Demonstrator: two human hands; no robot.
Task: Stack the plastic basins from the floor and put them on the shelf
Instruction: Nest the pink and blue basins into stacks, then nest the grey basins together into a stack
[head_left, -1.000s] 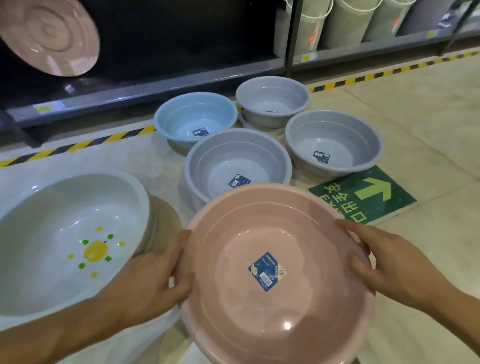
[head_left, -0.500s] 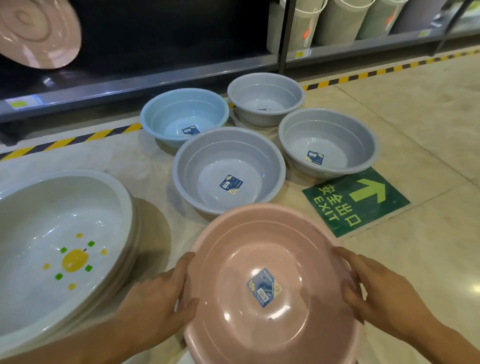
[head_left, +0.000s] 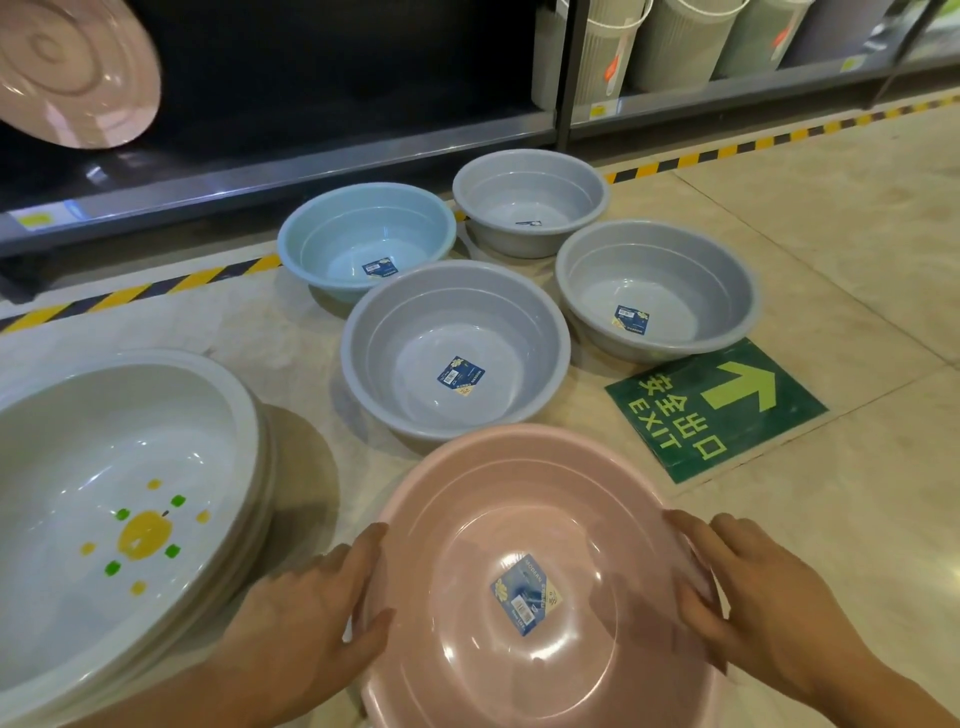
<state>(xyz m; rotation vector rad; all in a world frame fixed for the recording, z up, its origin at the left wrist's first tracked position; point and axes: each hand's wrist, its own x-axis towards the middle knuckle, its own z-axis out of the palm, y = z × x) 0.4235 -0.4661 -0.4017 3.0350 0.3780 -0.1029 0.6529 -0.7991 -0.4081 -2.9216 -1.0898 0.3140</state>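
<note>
Pinched at opposite rims by the grip of the left hand and the right hand, the round pink plastic basin has dropped nearer, mouth up and tipped toward the camera, its far rim just overlapping the round grey plastic basin on the floor.

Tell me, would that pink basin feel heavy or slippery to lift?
Probably light: the pink basin looks thin-walled, and the left hand and right hand hold it just by the rim. Its glossy surface may be slippery. Likely stiff: the rim looks round, unbent.
</note>
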